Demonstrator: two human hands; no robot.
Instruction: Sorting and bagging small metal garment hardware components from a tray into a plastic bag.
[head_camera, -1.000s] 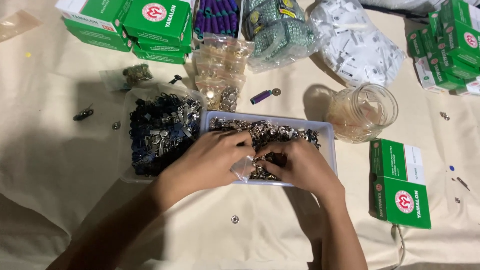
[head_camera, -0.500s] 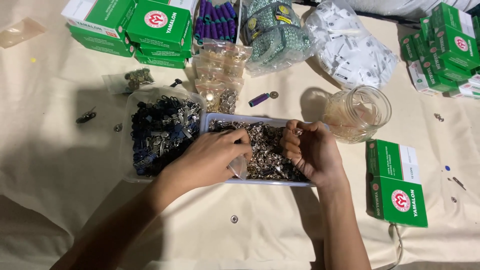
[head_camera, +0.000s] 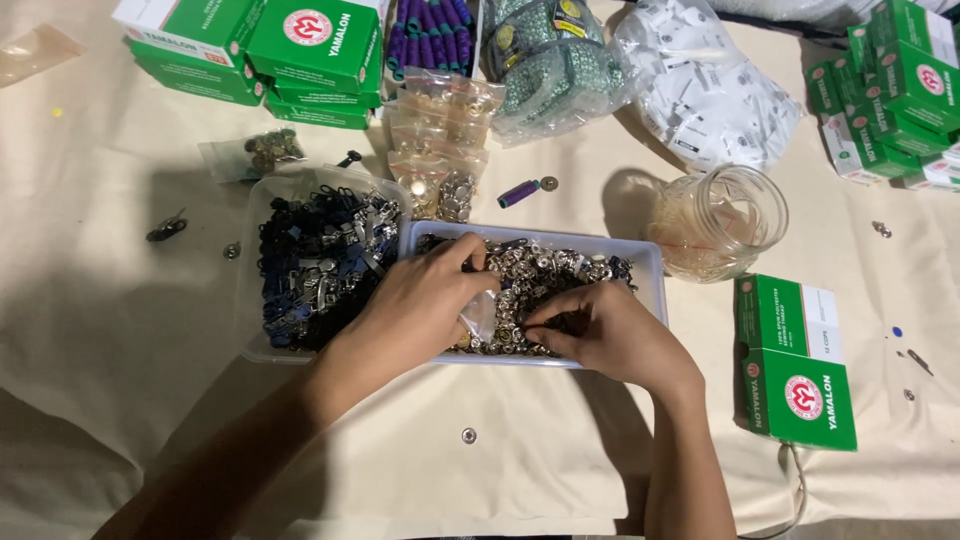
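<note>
1. Clear plastic, a small bag (head_camera: 480, 315), pinched in the left hand (head_camera: 415, 310) over the middle of the white tray (head_camera: 650, 265); fingers curled around the bag's mouth, thumb side toward 12 o'clock.
2. Right hand (head_camera: 610, 335) resting on the tray's near rim at 3 o'clock of the left hand, fingertips (head_camera: 535, 325) pressed together in the silver metal snap fasteners (head_camera: 540, 275); whether a fastener sits between them cannot be told.
3. Filling the tray: a heap of those silver fasteners, with a few dark pieces mixed in.
4. Touching the tray at 9 o'clock: a clear tub (head_camera: 255, 215) packed with dark blue and silver zipper pulls (head_camera: 320, 260).
5. At 12 o'clock of the tray: small clear packets of gold fasteners (head_camera: 440, 130), with a purple spool (head_camera: 518, 193) lying just beside them.
6. At 2 o'clock: a glass jar (head_camera: 720, 220), standing near the tray's far right corner.
7. At 3 o'clock, well apart: a green box (head_camera: 795, 365) lying flat on the beige cloth (head_camera: 120, 300).
8. Along the far edge, from 10 to 2 o'clock: stacked green boxes (head_camera: 270, 50), purple spools (head_camera: 430, 35), a bag of teal pieces (head_camera: 550, 60), and a bag of white parts (head_camera: 700, 85).
</note>
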